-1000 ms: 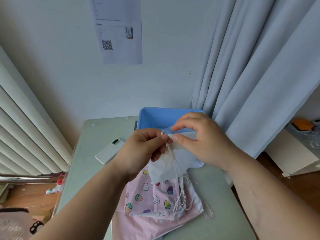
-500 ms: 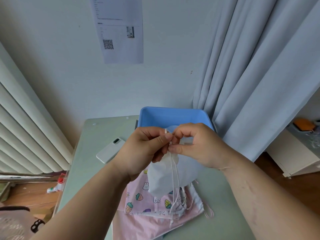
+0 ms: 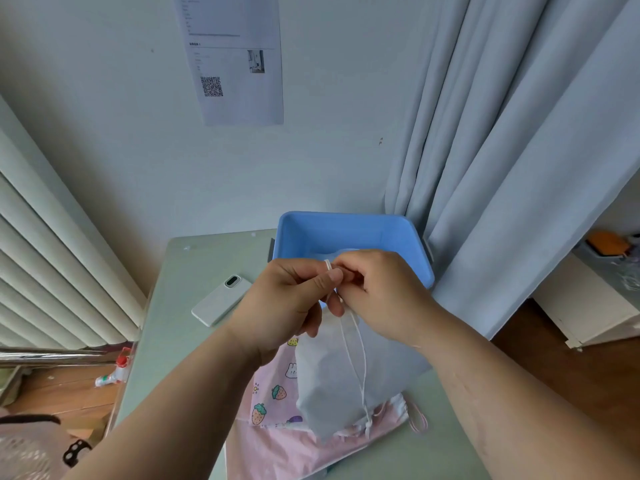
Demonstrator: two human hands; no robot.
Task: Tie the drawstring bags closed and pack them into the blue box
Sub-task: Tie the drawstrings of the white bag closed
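Observation:
A white drawstring bag (image 3: pixel 329 375) hangs in the air above the table, its neck gathered between both hands. My left hand (image 3: pixel 287 303) pinches the white cord, which loops over its index finger. My right hand (image 3: pixel 381 296) pinches the cord right beside it, fingertips touching. Two cord ends (image 3: pixel 362 375) dangle down the bag's front. Under the bag lie pink drawstring bags (image 3: pixel 273 403) printed with strawberries and rabbits. The blue box (image 3: pixel 349 230) stands just behind my hands, with something pale inside it.
A white phone (image 3: pixel 221 301) lies face down on the pale green table (image 3: pixel 194 271), left of the box. Grey curtains (image 3: pixel 502 168) hang close on the right, a radiator on the left. A small bottle (image 3: pixel 114 372) lies on the wooden floor.
The bag's neck has been drawn tighter and the bag now hangs longer and narrower. My hands have closed together and the cord has been wound over my left index finger.

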